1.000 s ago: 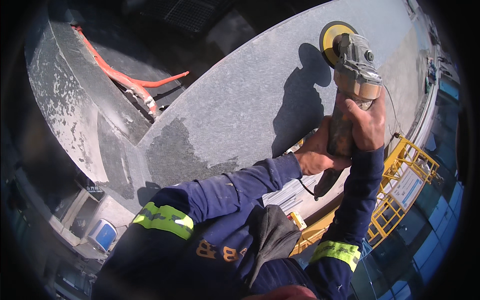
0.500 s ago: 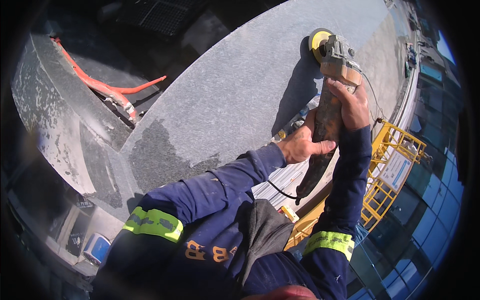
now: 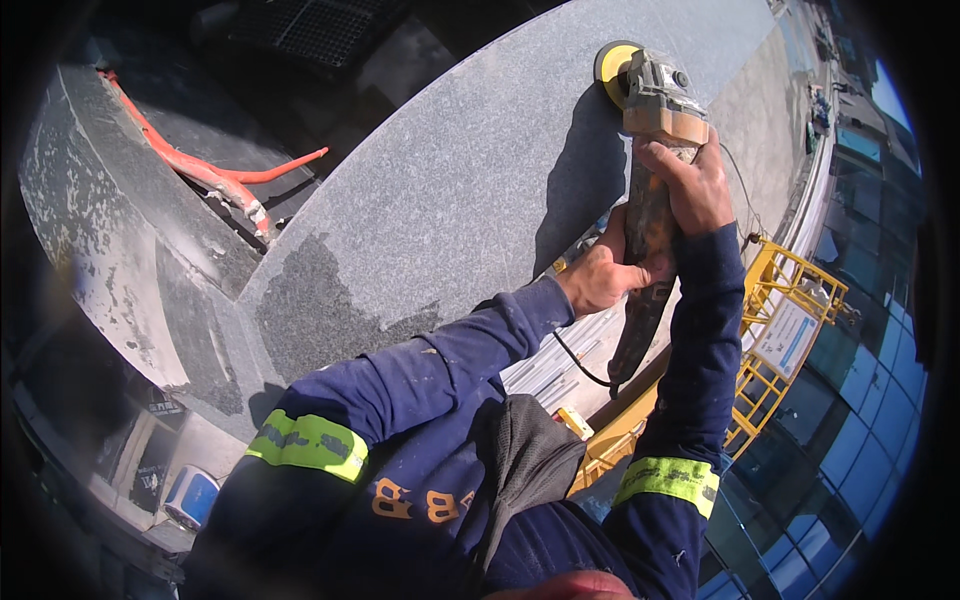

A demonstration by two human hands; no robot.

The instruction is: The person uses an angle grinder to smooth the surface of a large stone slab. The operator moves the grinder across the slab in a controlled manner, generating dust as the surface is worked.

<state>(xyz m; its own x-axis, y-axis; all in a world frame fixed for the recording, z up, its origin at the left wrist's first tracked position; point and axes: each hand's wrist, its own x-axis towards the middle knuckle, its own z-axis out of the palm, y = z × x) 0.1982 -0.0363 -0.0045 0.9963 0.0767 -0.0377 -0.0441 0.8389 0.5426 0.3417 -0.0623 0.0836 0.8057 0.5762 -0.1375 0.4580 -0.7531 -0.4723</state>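
Both my hands are closed round an angle grinder, a long dusty body with a metal gear head. My right hand grips it just behind the head. Lower down, my left hand wraps the body, its thumb lying across it. A yellow-faced disc stands at the far end, edge-on over a grey stone slab. Whether the disc touches the slab, I cannot tell. The grinder's dark shadow falls on the slab to the left. A black cord leaves the tail end.
An orange tube forks beside the slab's left edge, near a dark recess. Dark patches mark the slab's near corner. On the right stand a yellow metal frame and a glass facade. A blue-and-white box lies lower left.
The grinder's head and disc have moved left and slightly farther away, while its tail has swung a little right. Both hands keep hold of it.
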